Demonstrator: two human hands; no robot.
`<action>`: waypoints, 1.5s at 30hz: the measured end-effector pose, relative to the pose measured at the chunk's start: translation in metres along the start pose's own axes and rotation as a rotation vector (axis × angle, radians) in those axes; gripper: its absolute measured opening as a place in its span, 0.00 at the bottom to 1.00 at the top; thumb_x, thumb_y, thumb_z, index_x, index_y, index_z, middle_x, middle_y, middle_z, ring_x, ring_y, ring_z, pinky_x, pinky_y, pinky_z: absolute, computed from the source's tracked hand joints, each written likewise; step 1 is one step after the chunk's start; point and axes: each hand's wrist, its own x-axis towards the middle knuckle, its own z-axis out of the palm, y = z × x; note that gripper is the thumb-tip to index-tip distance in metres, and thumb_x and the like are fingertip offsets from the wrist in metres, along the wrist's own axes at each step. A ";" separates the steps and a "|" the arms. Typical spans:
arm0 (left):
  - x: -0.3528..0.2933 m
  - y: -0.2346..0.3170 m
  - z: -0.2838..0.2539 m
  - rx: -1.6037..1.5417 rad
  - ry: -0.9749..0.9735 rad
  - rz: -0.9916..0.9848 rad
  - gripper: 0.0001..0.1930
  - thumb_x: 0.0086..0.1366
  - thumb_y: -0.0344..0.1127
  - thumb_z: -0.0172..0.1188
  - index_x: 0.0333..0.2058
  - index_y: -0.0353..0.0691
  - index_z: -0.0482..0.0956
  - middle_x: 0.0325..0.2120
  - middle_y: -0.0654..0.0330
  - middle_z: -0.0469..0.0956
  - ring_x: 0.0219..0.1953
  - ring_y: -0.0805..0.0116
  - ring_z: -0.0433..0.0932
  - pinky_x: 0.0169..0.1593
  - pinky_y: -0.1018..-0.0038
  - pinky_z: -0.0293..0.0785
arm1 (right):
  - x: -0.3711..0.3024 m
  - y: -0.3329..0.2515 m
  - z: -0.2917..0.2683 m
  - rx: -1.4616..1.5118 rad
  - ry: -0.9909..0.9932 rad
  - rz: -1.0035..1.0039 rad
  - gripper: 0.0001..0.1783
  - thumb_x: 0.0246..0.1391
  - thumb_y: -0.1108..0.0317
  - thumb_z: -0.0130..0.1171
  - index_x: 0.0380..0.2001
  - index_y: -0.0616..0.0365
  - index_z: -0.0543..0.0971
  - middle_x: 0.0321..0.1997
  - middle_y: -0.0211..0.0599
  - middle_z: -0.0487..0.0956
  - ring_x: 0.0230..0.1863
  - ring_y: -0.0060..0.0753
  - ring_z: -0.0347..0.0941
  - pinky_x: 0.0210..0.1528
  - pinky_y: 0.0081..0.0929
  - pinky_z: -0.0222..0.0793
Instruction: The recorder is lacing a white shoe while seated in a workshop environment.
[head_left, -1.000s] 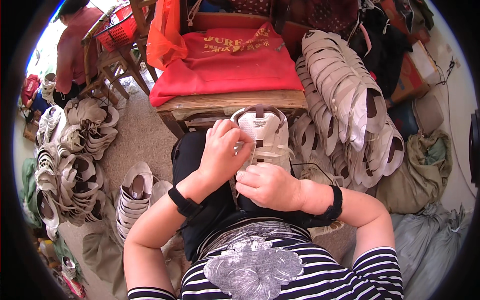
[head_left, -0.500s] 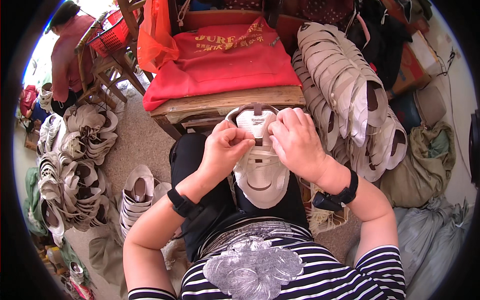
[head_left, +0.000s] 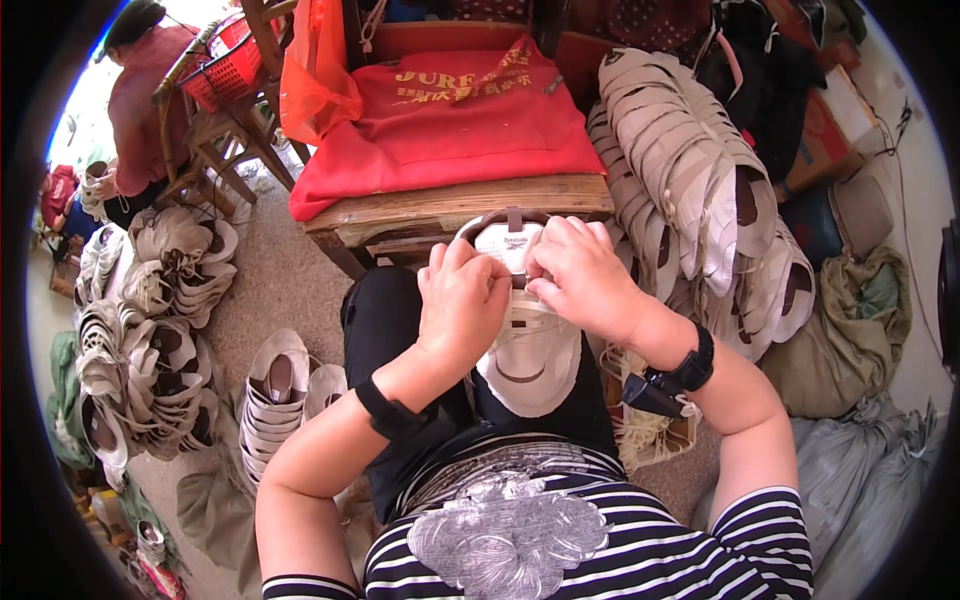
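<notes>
A white and beige shoe upper [head_left: 528, 368] lies over my lap, its toe toward me and its collar at the bench edge. Pale laces [head_left: 522, 318] cross its throat below the white tongue [head_left: 503, 240]. My left hand [head_left: 460, 305] is closed in a pinch at the left edge of the throat; what its fingertips hold is hidden. On the opposite edge, my right hand [head_left: 580, 272] pinches the shoe upper beside the tongue, its fingertips close to those of the left.
A wooden bench with a red cloth [head_left: 450, 130] stands ahead. Nested shoe uppers [head_left: 690, 150] are stacked at right, with more piles [head_left: 160, 340] at left and a short stack [head_left: 275, 410] by my left knee. Another person [head_left: 150, 110] sits far left, near a red basket [head_left: 225, 75].
My left hand has moved up and turned so its back shows more, covering more of the shoe's left side. My right hand has shifted slightly left, nearer the left fingertips.
</notes>
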 end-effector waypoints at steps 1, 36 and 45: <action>0.000 -0.002 -0.001 -0.001 0.001 0.001 0.02 0.54 0.32 0.65 0.27 0.43 0.81 0.30 0.61 0.72 0.40 0.57 0.70 0.42 0.62 0.65 | -0.001 0.000 -0.001 0.054 -0.004 0.011 0.08 0.46 0.67 0.64 0.31 0.52 0.77 0.38 0.36 0.71 0.48 0.41 0.67 0.52 0.40 0.58; -0.031 -0.050 -0.061 -0.295 0.019 0.154 0.14 0.55 0.23 0.66 0.40 0.40 0.80 0.36 0.55 0.72 0.33 0.63 0.74 0.35 0.71 0.73 | -0.064 0.045 -0.046 0.084 0.331 0.355 0.06 0.54 0.72 0.60 0.36 0.56 0.78 0.37 0.40 0.74 0.30 0.38 0.74 0.34 0.33 0.71; -0.016 -0.031 -0.051 -0.391 -0.198 0.216 0.09 0.53 0.27 0.70 0.29 0.36 0.77 0.32 0.60 0.66 0.32 0.69 0.67 0.34 0.74 0.66 | -0.004 -0.001 -0.010 0.046 0.129 0.072 0.09 0.50 0.69 0.62 0.35 0.55 0.76 0.37 0.41 0.72 0.37 0.47 0.75 0.40 0.41 0.72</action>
